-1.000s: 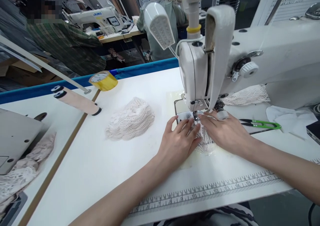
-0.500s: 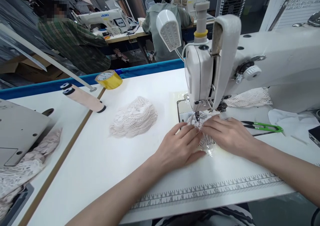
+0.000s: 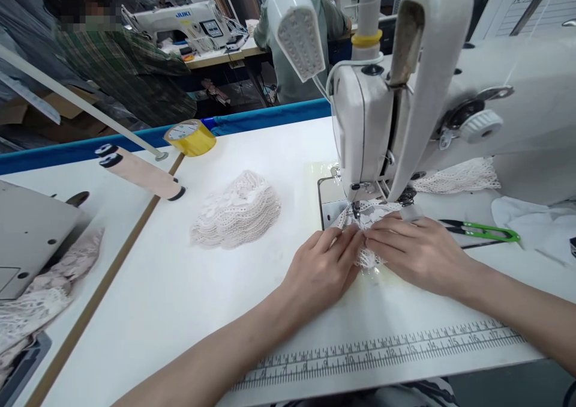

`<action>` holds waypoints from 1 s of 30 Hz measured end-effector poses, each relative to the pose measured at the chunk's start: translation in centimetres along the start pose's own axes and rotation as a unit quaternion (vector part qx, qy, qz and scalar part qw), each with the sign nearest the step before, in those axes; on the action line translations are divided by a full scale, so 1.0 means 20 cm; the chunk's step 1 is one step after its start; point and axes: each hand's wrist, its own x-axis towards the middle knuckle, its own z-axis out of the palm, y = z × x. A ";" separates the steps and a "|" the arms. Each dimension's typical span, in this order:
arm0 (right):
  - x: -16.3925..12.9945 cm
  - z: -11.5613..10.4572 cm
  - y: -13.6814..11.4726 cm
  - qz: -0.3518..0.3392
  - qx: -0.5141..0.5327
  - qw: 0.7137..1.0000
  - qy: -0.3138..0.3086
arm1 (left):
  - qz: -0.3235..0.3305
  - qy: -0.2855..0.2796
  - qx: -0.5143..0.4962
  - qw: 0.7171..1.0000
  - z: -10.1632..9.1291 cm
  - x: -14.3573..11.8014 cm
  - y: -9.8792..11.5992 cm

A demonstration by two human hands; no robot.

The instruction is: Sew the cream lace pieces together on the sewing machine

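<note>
A white lace piece [image 3: 371, 211] lies under the needle and presser foot of a white sewing machine [image 3: 361, 125]. My left hand [image 3: 320, 264] presses on its left front part, the fingers held together and the thumb mostly hidden beneath. On the right, my right hand [image 3: 418, 252] has its fingertips closed on the same lace, close to the left fingertips. Part of the lace hangs toward me between the hands. Left of them, apart from both hands, rests a stack of lace pieces [image 3: 238, 212].
Green-handled thread snips [image 3: 490, 232] lie right of my right hand, near white cloth [image 3: 533, 227]. More lace [image 3: 461, 177] sits behind the needle area. Yellow tape [image 3: 191, 138] and a thread cone [image 3: 141, 174] are at the back left. A printed ruler [image 3: 387, 354] runs along the front edge. Two people sit beyond.
The lace has moved a little away from me under the needle, with less of it showing in front of my hands. My left thumb has tucked in. The view has shifted slightly.
</note>
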 end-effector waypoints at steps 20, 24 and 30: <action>0.00 -0.01 0.00 -0.007 0.002 1.000 0.010 | 0.031 0.004 0.033 0.999 0.01 0.00 -0.02; 0.00 0.00 0.01 -0.010 -0.005 1.000 0.009 | 0.020 0.004 0.037 0.999 0.01 0.02 -0.03; 0.01 0.01 0.02 -0.013 -0.018 1.000 0.008 | 0.027 -0.001 0.041 0.999 0.01 0.01 -0.04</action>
